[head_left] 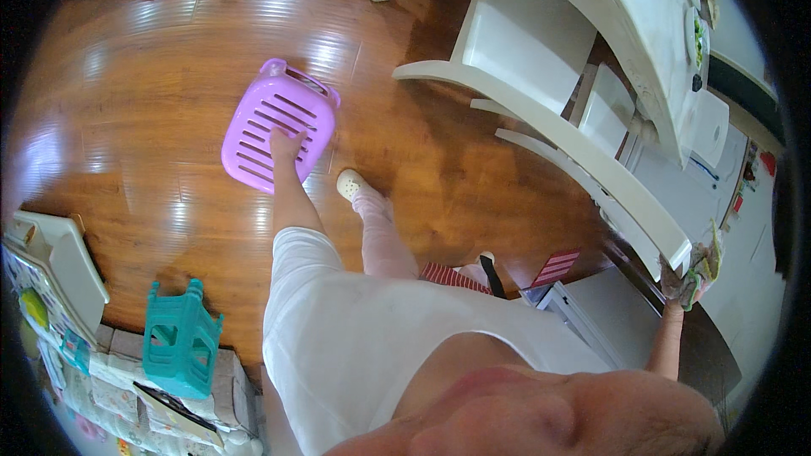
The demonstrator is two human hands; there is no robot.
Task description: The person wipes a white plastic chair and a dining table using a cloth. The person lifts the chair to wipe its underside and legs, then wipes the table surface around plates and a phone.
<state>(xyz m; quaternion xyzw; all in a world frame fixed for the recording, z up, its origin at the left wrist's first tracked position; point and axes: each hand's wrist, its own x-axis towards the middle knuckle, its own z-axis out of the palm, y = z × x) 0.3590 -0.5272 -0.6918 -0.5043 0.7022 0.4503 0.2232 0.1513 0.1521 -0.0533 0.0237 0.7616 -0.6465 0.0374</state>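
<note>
A purple plastic stool (256, 105) with a slotted top is out over the wooden floor, left of centre. On its slotted top is my left hand (287, 145), with the fingers bent into a slot and gripping it. Far to the right, my right hand (673, 297) is closed on a crumpled, patterned cloth (703, 268). That cloth lies against the end of a white chair's curved top rail (629, 190). Part of the right hand is hidden by the cloth.
White chairs with a pale seat (528, 34) stand by a white table (625, 8) at the upper right. A teal stool (182, 342) rests on the sofa side at lower left, near a white tray-like piece (72, 266). My shoe (349, 184) is on the floor.
</note>
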